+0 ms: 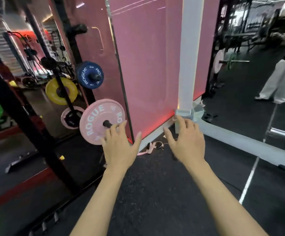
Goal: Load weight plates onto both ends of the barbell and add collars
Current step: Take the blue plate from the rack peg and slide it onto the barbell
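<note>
A pink Rogue weight plate (97, 120) hangs on a black storage peg of the rack. My left hand (120, 147) reaches toward it with fingers spread, fingertips at the plate's lower right edge, holding nothing. My right hand (187, 142) is stretched forward beside it, fingers straight and empty, in front of the white post's base. A blue Rogue plate (90, 74) hangs on a higher peg. A yellow plate (61, 91) appears behind it. A loaded barbell (230, 61) shows at the right, in what looks like a mirror.
A black rack upright (27, 120) runs diagonally at left. A pink panel (147, 65) and a white post (189, 57) stand straight ahead. A pink strap and rings (153, 147) lie on the black rubber floor. A person in white trousers (281, 79) stands far right.
</note>
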`<state>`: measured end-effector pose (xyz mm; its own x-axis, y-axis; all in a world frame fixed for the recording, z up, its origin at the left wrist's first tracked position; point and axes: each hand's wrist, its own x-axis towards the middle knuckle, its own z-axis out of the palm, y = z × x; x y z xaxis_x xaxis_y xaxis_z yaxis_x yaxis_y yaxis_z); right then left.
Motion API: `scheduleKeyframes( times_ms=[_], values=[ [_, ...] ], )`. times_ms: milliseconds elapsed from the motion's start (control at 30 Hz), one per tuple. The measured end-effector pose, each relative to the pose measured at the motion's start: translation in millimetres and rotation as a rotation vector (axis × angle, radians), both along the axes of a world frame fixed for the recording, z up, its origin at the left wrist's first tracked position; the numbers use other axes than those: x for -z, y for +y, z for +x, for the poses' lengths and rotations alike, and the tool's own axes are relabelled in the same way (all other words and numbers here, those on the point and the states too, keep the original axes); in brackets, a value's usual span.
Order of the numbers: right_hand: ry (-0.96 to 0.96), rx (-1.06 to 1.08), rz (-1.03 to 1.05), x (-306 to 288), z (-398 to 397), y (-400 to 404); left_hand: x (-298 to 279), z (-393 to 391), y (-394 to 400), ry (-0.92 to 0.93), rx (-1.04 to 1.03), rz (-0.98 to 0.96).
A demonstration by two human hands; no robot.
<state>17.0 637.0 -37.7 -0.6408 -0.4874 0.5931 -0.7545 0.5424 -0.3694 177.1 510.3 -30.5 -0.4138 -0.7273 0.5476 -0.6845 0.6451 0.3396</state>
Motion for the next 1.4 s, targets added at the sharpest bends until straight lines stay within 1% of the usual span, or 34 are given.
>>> scheduleKeyframes(
  times_ms=[233, 400, 600, 700, 833, 1100, 1267, 1400],
  values=[
    [-0.006, -0.036, 0.008, 3.7, -15.6, -58.1, 10.5, -21.3, -54.7, -0.006, -0.037, -0.020],
    [0.040, -0.090, 0.045, 3.9, -32.8, -140.4, 16.6, -34.2, -131.0, 0.033, -0.125, -0.034],
    [0.096, -0.170, 0.079, -13.7, -47.2, -246.2, 5.1, -45.9, -220.0, 0.085, -0.211, -0.020],
    [0.111, -0.186, 0.083, -21.5, -55.7, -286.5, -0.7, -57.2, -256.4, 0.072, -0.238, -0.014],
    [0.079, -0.216, 0.052, -23.9, -73.4, -326.3, -2.1, -77.3, -295.6, 0.090, -0.252, -0.017],
    [0.028, -0.288, 0.052, -8.4, -142.9, -411.0, 6.2, -136.0, -363.3, 0.121, -0.342, -0.018],
    [-0.013, -0.363, 0.050, -6.7, -197.1, -471.3, 3.6, -179.6, -403.9, 0.157, -0.466, -0.002],
    [-0.028, -0.472, 0.051, -12.2, -224.5, -520.8, -2.4, -198.1, -432.7, 0.179, -0.576, -0.014]
  ],
)
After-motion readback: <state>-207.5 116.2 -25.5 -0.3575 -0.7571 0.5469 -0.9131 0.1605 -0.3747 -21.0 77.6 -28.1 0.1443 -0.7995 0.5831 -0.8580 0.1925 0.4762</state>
